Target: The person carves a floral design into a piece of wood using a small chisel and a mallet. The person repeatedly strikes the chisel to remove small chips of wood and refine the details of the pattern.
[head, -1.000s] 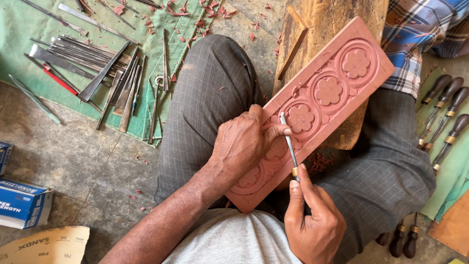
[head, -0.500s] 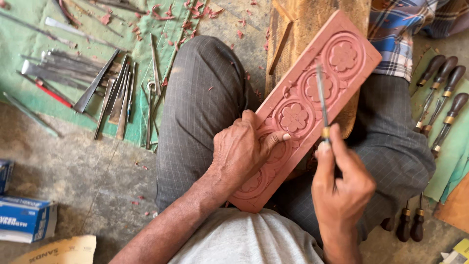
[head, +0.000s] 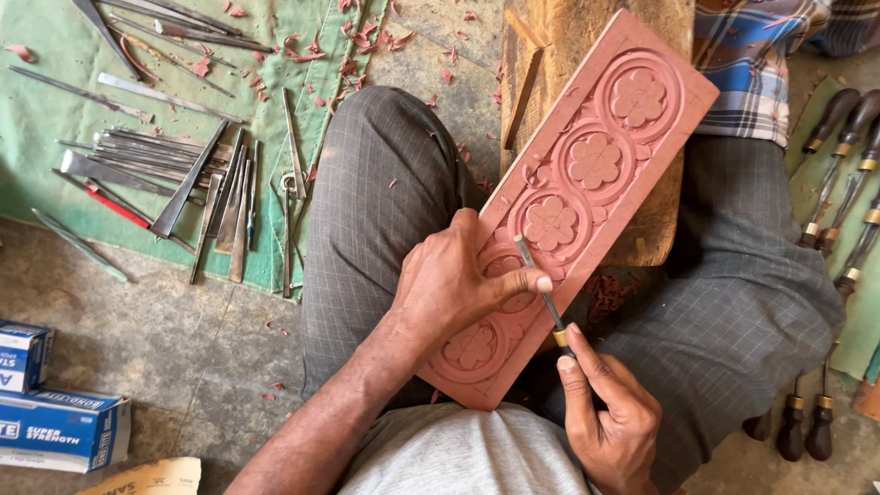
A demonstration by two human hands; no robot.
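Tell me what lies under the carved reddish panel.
The carved panel rests on the person's lap, its far end over a wooden block. The left hand presses on it; the right hand holds a chisel. The support beneath its middle is hidden.

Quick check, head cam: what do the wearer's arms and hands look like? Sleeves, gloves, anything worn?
Both are bare: the left hand and right hand have no gloves, and no rings or watch show. The left forearm is uncovered with no sleeve in view. The right shows only to the wrist. A light grey shirt covers the torso.
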